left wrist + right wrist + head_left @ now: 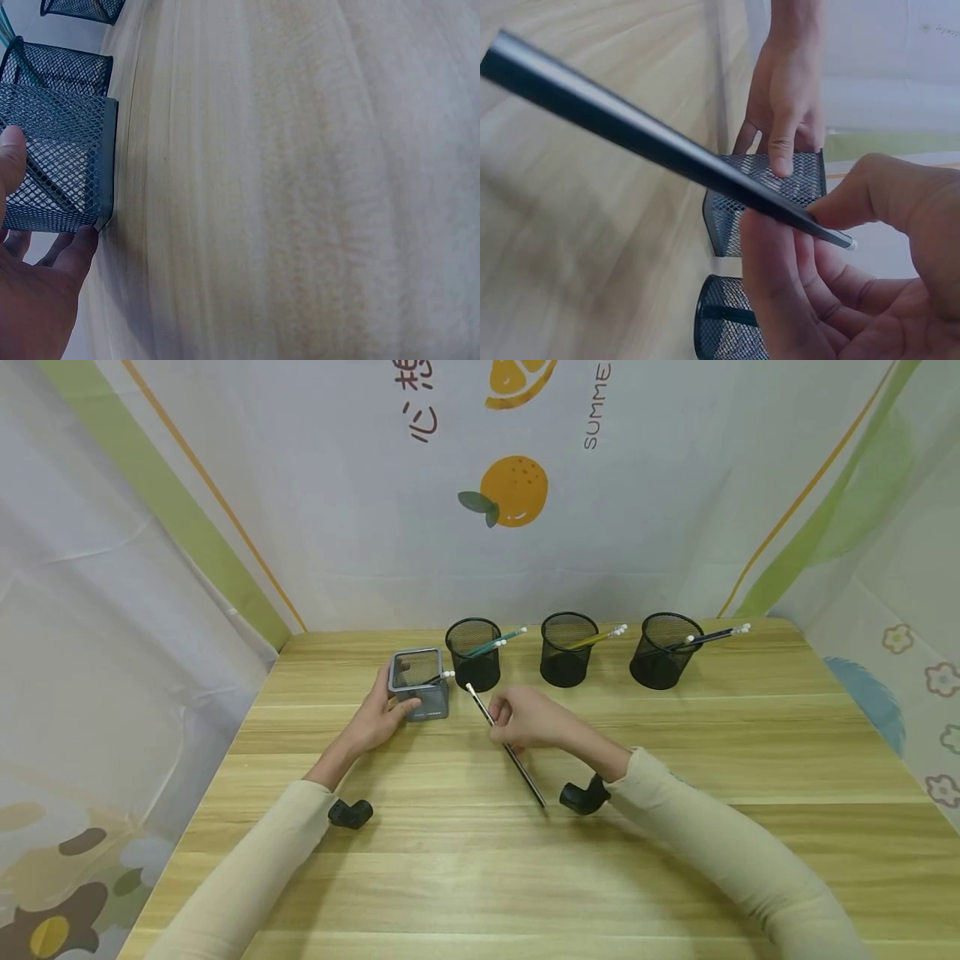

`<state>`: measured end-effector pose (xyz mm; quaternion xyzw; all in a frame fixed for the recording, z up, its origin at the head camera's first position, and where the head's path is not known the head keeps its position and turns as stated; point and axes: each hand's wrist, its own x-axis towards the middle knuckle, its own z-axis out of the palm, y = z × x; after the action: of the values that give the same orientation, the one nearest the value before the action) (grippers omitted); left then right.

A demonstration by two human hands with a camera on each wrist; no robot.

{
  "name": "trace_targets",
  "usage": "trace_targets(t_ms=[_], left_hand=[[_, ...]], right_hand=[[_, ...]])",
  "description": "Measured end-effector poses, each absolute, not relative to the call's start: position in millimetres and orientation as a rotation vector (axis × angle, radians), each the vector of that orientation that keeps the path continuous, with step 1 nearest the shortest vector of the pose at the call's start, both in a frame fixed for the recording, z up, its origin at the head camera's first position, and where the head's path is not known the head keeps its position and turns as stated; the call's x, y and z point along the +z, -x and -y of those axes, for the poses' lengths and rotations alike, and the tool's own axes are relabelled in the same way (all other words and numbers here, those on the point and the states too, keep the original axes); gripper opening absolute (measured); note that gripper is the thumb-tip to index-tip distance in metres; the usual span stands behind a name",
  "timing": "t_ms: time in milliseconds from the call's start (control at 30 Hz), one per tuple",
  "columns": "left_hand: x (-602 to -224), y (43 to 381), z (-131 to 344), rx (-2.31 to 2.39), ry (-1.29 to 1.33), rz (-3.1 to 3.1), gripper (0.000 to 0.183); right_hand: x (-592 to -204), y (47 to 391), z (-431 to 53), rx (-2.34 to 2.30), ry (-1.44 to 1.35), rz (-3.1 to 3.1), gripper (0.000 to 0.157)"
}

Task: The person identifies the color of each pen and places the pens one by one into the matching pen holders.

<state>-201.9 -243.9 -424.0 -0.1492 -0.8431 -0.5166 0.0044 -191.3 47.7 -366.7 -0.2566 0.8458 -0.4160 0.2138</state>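
On the left, my left hand [372, 717] grips a grey square mesh pen holder [429, 700], its thumb on the front wall. The holder stands upright on the table, with white-tipped dark pencils [437, 677] leaning inside. Just to the right, my right hand [534, 720] pinches a black pencil [525, 772] between thumb and fingers. This pencil is tilted, its white eraser end up and away from me. In the right wrist view, the black pencil [645, 142] crosses in front of the square holder [731, 225]. Its lower end is flat and uncut.
Behind stand three round black mesh holders: one with teal pencils [487, 647], one with yellow pencils [596, 639], one with dark pencils [717, 635]. All stand on the wooden table [480, 877]. A printed cloth [360, 527] hangs behind it. Black wrist mounts [351, 814] stick out at both cuffs.
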Motion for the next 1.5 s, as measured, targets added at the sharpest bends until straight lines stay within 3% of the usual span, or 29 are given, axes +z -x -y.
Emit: trace_targets(t_ms=[700,1167,1500], left_hand=[[-423,201,244,-1.603,0.450,2.657,0.076],[-420,199,242,-1.625,0.446,2.647,0.078],[-389,181,230,-1.662,0.439,2.660,0.073]], right_hand=[[-335,196,-66,-1.306,0.770,-2.404,0.010],[-319,205,-69,-1.608,0.976,-2.305,0.011],[-312,207,-69,-1.905,1.098,-2.297,0.012]])
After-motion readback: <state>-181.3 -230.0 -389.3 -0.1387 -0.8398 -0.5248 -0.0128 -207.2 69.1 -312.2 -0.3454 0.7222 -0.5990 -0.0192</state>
